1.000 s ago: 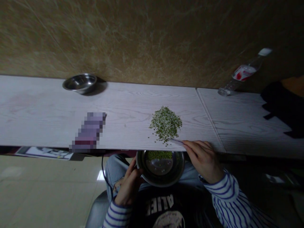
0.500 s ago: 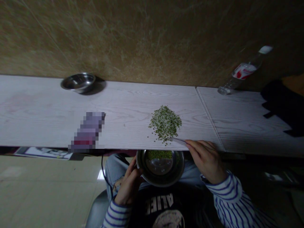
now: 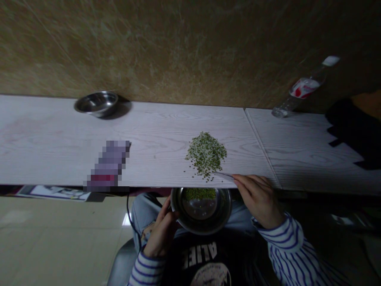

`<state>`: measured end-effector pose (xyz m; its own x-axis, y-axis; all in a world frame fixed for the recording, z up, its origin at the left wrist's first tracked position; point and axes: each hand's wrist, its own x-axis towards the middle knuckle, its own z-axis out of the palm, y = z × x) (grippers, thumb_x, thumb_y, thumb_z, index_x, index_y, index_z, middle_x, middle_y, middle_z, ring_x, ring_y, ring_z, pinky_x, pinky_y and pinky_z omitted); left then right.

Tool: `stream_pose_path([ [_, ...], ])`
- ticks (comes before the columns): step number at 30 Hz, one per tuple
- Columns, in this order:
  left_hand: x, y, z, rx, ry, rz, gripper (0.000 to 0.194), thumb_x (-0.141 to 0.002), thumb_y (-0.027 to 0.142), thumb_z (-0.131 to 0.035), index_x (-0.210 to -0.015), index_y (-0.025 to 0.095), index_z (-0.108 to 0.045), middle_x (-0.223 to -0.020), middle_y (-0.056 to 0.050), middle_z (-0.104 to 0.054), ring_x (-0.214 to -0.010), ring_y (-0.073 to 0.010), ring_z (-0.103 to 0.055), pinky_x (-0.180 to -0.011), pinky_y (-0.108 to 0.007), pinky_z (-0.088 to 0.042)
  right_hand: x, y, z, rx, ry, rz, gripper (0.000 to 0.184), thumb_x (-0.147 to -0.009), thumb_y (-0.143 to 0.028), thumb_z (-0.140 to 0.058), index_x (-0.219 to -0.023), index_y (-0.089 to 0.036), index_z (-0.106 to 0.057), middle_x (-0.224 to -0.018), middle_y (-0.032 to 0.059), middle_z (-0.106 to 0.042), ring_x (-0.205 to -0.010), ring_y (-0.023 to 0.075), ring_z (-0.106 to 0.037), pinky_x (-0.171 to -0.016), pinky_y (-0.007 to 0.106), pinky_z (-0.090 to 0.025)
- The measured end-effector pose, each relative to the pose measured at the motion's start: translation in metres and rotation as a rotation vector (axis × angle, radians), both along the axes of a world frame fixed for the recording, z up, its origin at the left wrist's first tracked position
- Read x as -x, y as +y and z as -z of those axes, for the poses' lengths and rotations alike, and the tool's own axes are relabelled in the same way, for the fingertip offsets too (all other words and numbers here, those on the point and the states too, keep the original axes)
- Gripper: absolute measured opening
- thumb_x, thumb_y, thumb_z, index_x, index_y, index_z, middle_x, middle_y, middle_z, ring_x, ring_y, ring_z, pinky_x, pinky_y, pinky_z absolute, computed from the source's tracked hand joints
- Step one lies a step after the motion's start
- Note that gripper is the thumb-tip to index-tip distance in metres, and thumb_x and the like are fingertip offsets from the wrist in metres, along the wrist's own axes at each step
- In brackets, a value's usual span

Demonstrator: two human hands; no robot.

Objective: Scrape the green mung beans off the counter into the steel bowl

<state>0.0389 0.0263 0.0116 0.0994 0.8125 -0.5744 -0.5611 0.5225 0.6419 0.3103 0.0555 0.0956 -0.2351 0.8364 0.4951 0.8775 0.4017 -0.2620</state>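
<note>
Head view, far left: a small steel bowl [image 3: 97, 104] stands on the tabletop [image 3: 160, 159], with a pixelated flat object [image 3: 108, 165] nearer the front edge. The left hand [image 3: 163, 228] is clamped on the left side of a wide steel bowl [image 3: 205, 229] over the lap; if that hold slackened, the green grains [image 3: 200, 194] inside could spill. On the table just beyond lies a mixed green-and-white heap [image 3: 206, 153], whose loose grains near the edge might roll off and miss the bowl. Well apart from the left, the right hand [image 3: 257, 200] pinches a thin pale tool [image 3: 224, 175] beside the heap; too brisk a flick could scatter grains.
</note>
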Motion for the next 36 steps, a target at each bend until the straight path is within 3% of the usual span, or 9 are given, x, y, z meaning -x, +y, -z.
stream_pose_path([
  [11, -0.002, -0.001, -0.005, 0.009, -0.038, -0.029, 0.061, -0.069, 0.019, -0.071, -0.129, 0.025, -0.062, -0.128, -0.009, -0.065, -0.102, -0.0291, -0.061, -0.074, -0.035, -0.052, 0.008, -0.006, 0.000, -0.020, 0.014, -0.074, 0.019, -0.092, -0.010, -0.057, -0.108, -0.017, -0.064, -0.093, 0.0055, -0.075, -0.084, 0.0169, -0.066, -0.078, 0.032, -0.044],
  [20, -0.003, -0.001, -0.003, 0.001, -0.030, -0.018, 0.064, -0.067, 0.019, -0.071, -0.131, 0.025, -0.061, -0.130, -0.010, -0.063, -0.107, -0.0320, -0.059, -0.077, -0.037, -0.052, 0.017, -0.011, -0.005, 0.006, 0.046, -0.110, 0.020, -0.091, -0.009, -0.057, -0.108, -0.017, -0.064, -0.091, 0.0042, -0.074, -0.082, 0.0161, -0.066, -0.077, 0.032, -0.044],
  [36, -0.002, 0.000, -0.003, -0.026, -0.022, 0.001, 0.068, -0.067, 0.021, -0.071, -0.134, 0.028, -0.059, -0.134, -0.009, -0.061, -0.113, -0.0339, -0.058, -0.086, -0.042, -0.051, 0.014, -0.002, -0.003, -0.007, 0.004, -0.011, 0.017, -0.092, -0.012, -0.055, -0.106, -0.015, -0.065, -0.089, 0.0066, -0.074, -0.079, 0.0178, -0.066, -0.075, 0.033, -0.045],
])
